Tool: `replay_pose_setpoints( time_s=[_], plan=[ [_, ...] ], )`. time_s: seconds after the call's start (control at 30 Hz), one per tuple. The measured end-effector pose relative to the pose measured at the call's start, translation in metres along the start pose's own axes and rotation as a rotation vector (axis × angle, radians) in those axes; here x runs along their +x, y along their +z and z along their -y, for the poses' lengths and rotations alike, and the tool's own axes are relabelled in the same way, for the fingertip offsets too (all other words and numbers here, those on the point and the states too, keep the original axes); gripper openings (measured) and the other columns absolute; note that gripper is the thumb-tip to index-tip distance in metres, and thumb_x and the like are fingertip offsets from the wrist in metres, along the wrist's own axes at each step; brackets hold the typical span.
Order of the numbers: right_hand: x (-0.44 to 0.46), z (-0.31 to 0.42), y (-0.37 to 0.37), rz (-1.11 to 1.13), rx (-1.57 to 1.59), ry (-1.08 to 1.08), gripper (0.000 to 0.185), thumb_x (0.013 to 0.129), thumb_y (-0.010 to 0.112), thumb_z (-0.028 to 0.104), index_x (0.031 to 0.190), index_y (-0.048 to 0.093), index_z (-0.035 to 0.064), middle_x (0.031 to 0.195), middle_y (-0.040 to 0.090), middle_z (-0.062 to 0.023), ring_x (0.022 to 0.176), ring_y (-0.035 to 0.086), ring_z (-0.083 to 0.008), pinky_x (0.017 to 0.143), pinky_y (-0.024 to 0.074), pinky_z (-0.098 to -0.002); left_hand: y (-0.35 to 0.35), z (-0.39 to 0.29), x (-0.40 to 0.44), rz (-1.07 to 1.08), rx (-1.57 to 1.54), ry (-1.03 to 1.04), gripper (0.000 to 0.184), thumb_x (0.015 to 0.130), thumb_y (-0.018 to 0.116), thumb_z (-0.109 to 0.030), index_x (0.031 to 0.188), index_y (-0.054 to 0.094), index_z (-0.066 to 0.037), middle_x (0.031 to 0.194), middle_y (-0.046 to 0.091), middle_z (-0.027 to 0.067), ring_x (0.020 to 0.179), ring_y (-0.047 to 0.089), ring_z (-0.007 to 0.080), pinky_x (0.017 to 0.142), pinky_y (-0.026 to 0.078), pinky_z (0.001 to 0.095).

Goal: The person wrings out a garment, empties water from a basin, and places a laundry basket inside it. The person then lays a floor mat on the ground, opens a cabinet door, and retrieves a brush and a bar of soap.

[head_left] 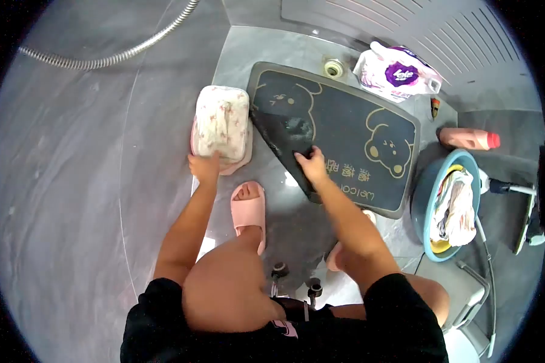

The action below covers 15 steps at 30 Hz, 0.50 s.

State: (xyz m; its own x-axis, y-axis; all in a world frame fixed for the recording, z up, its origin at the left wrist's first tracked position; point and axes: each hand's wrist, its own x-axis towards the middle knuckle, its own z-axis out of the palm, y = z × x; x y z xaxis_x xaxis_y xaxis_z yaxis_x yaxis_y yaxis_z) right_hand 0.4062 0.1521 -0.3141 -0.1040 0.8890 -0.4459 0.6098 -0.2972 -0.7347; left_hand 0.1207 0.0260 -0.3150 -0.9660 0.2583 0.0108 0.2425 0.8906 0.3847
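Note:
A dark grey floor mat with bear outlines and lettering lies on the tiled floor, its near left corner folded over so the black underside shows. My right hand grips the folded edge of this mat. To the left of the mat stands a rounded rectangular case with a pale floral top and pinkish sides. My left hand is closed on the near end of that floral case, its fingertips partly hidden.
A floor drain and a white-purple tissue pack sit beyond the mat. On the right are a pink bottle, a blue basin with cloths, and a grey folding stool. A metal shower hose hangs upper left.

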Motion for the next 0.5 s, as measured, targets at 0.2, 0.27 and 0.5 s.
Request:
replay_pose_setpoints(
  time_s=[0.2, 0.27, 0.5],
  plan=[
    [-0.012, 0.040, 0.042, -0.004, -0.032, -0.053, 0.042, 0.073, 0.065, 0.028, 0.101, 0.052, 0.0004, 0.101, 0.058, -0.0214, 0.088, 0.055, -0.0434, 0.079, 0.0435, -0.0423, -0.046, -0.040, 0.008, 0.649, -1.003, -0.625, 0.049, 0.072, 0.069, -0.014, 0.114, 0.049, 0.001, 0.100, 0.059, 0.0085, 0.085, 0.058, 0.0198, 0.071, 0.048, 0.0298],
    [-0.043, 0.061, 0.030, 0.099, -0.196, -0.336, 0.033, 0.071, 0.064, 0.019, 0.099, 0.054, 0.0057, 0.105, 0.055, -0.0170, 0.093, 0.053, -0.0401, 0.078, 0.0441, -0.0417, -0.058, -0.066, 0.012, 0.597, -1.142, -0.360, 0.045, 0.078, 0.062, -0.010, 0.119, 0.046, 0.000, 0.109, 0.057, 0.0101, 0.092, 0.058, 0.0209, 0.076, 0.047, 0.0312],
    [-0.101, 0.053, 0.082, 0.455, -0.385, -0.765, 0.021, 0.076, 0.056, 0.020, 0.093, 0.061, 0.0101, 0.112, 0.053, -0.0156, 0.099, 0.052, -0.0348, 0.082, 0.0443, -0.0404, -0.101, -0.165, 0.040, 0.752, -1.294, -0.321, 0.041, 0.084, 0.051, -0.006, 0.123, 0.041, 0.001, 0.119, 0.050, 0.0131, 0.105, 0.052, 0.0239, 0.085, 0.045, 0.0358]
  ],
)
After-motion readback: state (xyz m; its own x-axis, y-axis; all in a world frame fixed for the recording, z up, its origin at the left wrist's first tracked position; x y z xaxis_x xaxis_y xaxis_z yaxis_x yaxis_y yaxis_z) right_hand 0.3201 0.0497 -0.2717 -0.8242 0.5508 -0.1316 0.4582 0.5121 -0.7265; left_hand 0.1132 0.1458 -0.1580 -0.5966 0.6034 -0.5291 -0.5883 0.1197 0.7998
